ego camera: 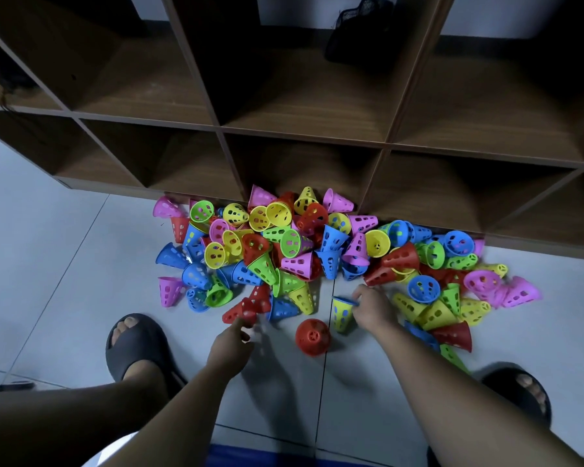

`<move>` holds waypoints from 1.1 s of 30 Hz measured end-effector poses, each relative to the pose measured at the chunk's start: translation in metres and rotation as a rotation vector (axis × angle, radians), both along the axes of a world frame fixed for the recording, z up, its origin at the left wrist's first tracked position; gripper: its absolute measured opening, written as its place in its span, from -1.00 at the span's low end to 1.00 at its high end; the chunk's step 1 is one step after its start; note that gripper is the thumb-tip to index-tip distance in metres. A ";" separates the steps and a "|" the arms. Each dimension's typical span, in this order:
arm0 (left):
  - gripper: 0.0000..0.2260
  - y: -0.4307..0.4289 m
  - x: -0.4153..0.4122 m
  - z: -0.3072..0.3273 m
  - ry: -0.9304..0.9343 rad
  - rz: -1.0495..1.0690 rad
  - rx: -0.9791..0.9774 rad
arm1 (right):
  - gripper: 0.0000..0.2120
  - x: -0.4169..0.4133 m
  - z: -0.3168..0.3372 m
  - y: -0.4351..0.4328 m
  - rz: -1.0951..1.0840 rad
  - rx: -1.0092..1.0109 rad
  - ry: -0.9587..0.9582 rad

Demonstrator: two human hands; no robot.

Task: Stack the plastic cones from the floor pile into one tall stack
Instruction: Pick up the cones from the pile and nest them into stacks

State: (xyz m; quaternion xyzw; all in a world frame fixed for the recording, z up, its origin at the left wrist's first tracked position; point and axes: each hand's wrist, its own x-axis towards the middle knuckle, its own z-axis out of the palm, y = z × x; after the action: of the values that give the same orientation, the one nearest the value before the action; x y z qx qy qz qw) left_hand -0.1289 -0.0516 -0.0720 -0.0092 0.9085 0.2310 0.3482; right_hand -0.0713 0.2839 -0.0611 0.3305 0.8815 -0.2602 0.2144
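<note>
— Plastic, thin-walled and punched with holes: we judge the cones in this pile [297,261] light, stiff and a little slick. Where do we take hold?
— At the wide rim, so that one drops over the next. Our right hand [371,308] pinches the mouth of a yellow cone [342,315], where a blue rim shows, just near of the pile.
— And our left hand [231,342]?
— At a red cone [246,310] on the pile's near edge. It is blurred, so we cannot tell whether it grips.
— A lone red cone [312,337] stands between our hands on smooth grey floor tile [64,264]. Beyond the pile is a wood-grain cubby shelf [304,139], and near us, left and right, are dark slippers [135,352].
</note>
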 end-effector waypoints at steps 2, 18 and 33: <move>-0.68 -0.002 0.006 -0.001 0.000 0.049 0.039 | -0.80 0.006 -0.001 -0.004 -0.003 0.017 -0.034; -0.54 -0.008 -0.004 0.006 0.153 0.070 -0.237 | -0.71 0.017 0.016 -0.009 -0.193 -0.175 0.342; -0.87 0.059 0.000 0.121 0.345 0.388 0.373 | -0.83 0.039 0.089 -0.009 -0.664 -0.667 0.455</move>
State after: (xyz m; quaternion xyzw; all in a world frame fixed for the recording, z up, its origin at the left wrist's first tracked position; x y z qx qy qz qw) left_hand -0.1292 0.0071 0.0492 -0.0790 0.8773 0.4539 0.1341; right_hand -0.0322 0.2748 0.0275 0.4409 0.6229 -0.6460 0.0168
